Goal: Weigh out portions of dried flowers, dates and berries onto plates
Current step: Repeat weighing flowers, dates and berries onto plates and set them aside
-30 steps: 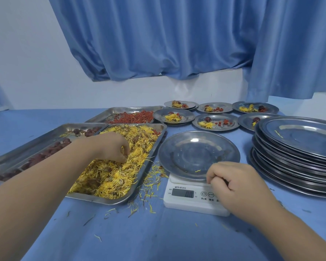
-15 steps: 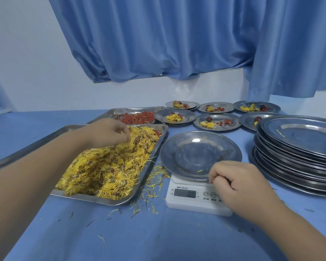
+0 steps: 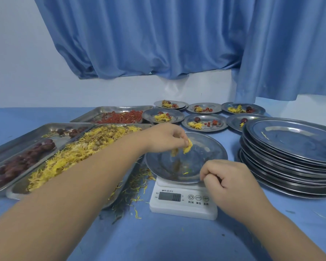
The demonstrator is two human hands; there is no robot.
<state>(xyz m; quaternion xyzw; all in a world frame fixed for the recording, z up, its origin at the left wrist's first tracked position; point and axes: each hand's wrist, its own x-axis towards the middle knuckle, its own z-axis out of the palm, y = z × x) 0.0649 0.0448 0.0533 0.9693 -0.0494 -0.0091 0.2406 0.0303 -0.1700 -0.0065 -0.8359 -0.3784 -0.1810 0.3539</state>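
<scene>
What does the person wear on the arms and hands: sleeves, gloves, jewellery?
Nothing visible. The left hand and right hand are bare, with no gloves, rings or watch, and both forearms are uncovered to the picture's edge; no sleeve shows.

Bare left grip (image 3: 164,138) and bare right grip (image 3: 231,178), forearms uncovered to the frame edge

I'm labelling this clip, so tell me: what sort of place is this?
Probably a makeshift food-portioning station rather than a proper kitchen: a blue-covered table carrying a digital scale, a heap of dried yellow flowers and a stack of steel plates.
</scene>
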